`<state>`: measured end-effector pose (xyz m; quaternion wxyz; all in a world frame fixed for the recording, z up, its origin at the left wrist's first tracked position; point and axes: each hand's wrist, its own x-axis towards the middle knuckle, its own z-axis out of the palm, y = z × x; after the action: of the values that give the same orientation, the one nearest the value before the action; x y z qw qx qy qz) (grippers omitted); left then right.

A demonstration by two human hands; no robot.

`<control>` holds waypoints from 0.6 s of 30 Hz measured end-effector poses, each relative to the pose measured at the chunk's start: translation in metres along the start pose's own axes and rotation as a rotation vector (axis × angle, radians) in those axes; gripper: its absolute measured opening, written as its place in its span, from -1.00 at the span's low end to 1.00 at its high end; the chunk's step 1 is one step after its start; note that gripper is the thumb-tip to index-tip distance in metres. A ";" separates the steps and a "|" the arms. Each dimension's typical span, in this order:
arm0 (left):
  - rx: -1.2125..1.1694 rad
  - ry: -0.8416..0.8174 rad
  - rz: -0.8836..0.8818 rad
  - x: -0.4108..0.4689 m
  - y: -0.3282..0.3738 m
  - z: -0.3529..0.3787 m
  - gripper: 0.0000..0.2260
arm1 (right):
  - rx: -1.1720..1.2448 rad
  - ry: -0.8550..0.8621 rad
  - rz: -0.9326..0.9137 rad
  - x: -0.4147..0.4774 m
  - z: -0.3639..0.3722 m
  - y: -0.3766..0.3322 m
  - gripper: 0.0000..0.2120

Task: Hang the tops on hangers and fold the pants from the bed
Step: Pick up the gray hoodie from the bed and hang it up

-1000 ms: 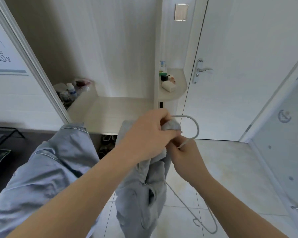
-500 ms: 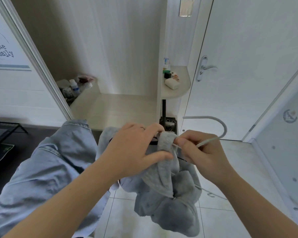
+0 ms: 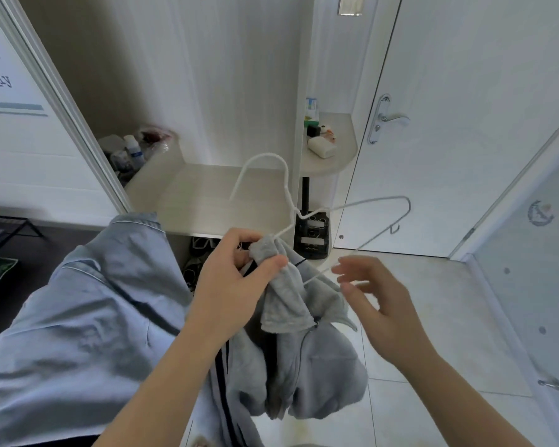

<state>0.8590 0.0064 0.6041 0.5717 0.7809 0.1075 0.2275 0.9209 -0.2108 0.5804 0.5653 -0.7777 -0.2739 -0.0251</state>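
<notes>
- Our left hand (image 3: pixel 236 285) comes in from the lower left with the forearm rising to the middle of the view. Its fingers and thumb are curled and grip a bunched part of the grey top (image 3: pixel 310 366), near the collar.
- Our right hand (image 3: pixel 381 304) comes in from the lower right, palm turned to the left. Its fingers (image 3: pixel 352 290) are spread and loose and close around nothing. The tips are blurred, so we cannot tell if they touch the wire.
- The white wire hanger (image 3: pixel 368 202) stands tilted above both hands. Its hook points up and to the left, and one shoulder reaches to the right. The other end goes down into the cloth that the left hand grips.
- The grey top hangs in folds from the left hand down between our two forearms. It has a zip in front and dark stripes on its left side, and it is not spread on the hanger.
- A light blue garment (image 3: pixel 88 317) lies draped over our left forearm and fills the lower left.
- Behind the hands is a low pale shelf (image 3: pixel 213 195), with small bottles (image 3: pixel 133 150) at its left end.
- To the right is a rounded corner shelf (image 3: pixel 342 150) with small items, then a white door (image 3: pixel 465 91) with a metal handle (image 3: pixel 391 117).
</notes>
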 end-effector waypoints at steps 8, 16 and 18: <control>-0.216 0.066 -0.012 -0.009 0.011 0.011 -0.70 | -0.166 -0.370 0.139 -0.040 0.049 0.031 -0.56; -0.200 0.068 -0.020 -0.020 0.014 0.005 -0.75 | -0.673 -0.669 0.039 -0.011 0.051 0.069 -0.71; -0.198 0.049 -0.034 -0.023 0.012 0.002 -0.75 | -0.697 -0.689 0.032 -0.013 0.050 0.078 -0.69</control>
<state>0.8392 -0.0090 0.6100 0.6472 0.7128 0.1114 0.2464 0.9314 -0.1880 0.4903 0.1482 -0.8878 -0.4084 0.1521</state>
